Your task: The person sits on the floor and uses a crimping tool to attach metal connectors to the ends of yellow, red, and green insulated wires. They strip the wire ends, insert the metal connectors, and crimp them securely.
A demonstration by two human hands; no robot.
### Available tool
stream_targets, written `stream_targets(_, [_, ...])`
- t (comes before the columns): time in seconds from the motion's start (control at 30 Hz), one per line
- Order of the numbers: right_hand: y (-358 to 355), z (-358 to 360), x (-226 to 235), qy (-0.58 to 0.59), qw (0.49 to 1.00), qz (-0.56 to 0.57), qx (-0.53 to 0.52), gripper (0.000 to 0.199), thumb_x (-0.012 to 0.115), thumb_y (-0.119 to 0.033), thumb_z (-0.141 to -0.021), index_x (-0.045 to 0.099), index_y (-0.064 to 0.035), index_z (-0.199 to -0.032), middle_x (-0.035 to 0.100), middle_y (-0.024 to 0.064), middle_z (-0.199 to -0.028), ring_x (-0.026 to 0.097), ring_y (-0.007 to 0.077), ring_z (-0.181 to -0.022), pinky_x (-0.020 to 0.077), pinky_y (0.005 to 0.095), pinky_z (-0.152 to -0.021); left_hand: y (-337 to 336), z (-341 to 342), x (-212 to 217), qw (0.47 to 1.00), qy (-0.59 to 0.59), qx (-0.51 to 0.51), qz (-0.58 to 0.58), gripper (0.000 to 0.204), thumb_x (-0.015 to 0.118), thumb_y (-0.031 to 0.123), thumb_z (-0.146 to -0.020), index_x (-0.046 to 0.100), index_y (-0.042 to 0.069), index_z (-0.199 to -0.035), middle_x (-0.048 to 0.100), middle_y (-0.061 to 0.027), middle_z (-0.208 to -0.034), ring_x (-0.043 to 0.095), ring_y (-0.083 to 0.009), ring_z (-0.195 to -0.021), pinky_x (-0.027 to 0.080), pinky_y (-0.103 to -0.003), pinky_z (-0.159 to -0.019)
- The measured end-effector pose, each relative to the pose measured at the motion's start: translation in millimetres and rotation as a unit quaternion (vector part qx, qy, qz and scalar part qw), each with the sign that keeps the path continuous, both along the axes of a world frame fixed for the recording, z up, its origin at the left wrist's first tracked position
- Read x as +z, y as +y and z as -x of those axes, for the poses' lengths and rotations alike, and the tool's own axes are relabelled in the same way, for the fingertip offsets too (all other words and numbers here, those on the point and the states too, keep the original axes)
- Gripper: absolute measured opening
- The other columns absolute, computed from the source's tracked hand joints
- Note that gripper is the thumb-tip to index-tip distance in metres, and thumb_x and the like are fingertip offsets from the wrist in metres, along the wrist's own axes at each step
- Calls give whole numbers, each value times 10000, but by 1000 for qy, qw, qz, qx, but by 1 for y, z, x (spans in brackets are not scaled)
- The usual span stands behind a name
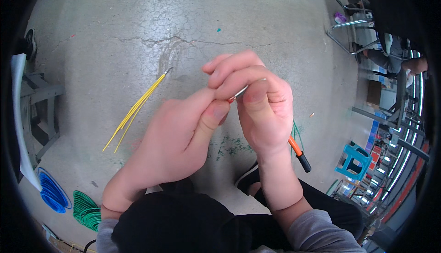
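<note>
A slim tool with a shiny metal shaft (242, 90) sits between the two hands, well above the floor. Its tip shows a small red spot where the hands meet, and its orange and black handle (298, 154) juts out below the right wrist, smooth and rod-shaped with a dark rounded end. The right hand (262, 110) is curled into a loose fist around the tool, fingers folded over the shaft and the thumb laid flat along it, so the metal runs out between the thumb and the bent forefinger. The left hand (179, 138) comes in from the lower left with its thumb and forefinger pinched together right at the red tip, touching the right hand's thumb; what it pinches is too small to tell. A bundle of thin yellow wires (135, 110) fans out past the left hand's knuckles, stiff and straight, gathered at a bare grey end at the top; whether the hand holds their lower ends is hidden.

Both forearms rise from grey sleeves (317, 232) over dark trousers. Beneath lies a cracked, pale concrete floor (138, 18) with green scuff marks. At the lower left lie a blue wire coil (51, 191) and a green wire coil (85, 209), side by side. To the right stand a teal plastic stool (353, 161) and metal frames.
</note>
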State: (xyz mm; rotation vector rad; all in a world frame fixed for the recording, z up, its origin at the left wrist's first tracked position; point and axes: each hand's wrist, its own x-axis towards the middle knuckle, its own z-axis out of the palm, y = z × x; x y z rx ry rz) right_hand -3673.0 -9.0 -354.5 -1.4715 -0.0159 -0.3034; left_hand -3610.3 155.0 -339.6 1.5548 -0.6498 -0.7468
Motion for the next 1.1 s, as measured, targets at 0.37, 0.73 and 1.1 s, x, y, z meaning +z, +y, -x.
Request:
stream_targets(0.37, [16,10,-3,48,993,16,-108,439,479,-366,-1108,623,12,-937,646,218,-1220,585,277,-1181,417,452,-1089,-14,10,-15,992,-110,31,-47,184,543,205,-1052,569,60,-942,630,-172,-709,626,-418,-634,444,-480,-524])
stream_targets(0.73, [13,22,-19,43,991,44,-115,435,506,-391,-1092,696,0,-1103,676,144,-1155,626,227,-1069,476,376,-978,-14,15,-30,969,-234,44,-60,163,599,229,-1018,590,80,-953,640,-108,-702,639,-346,-605,453,-458,-512])
stream_targets(1.1, [-46,21,37,74,900,430,-5,177,629,-178,-967,641,-20,-888,597,115,-792,586,320,-756,480,385,-698,-12,10,-11,930,-350,49,-102,110,602,157,-1001,611,57,-958,598,-104,-766,622,-328,-682,449,-423,-558])
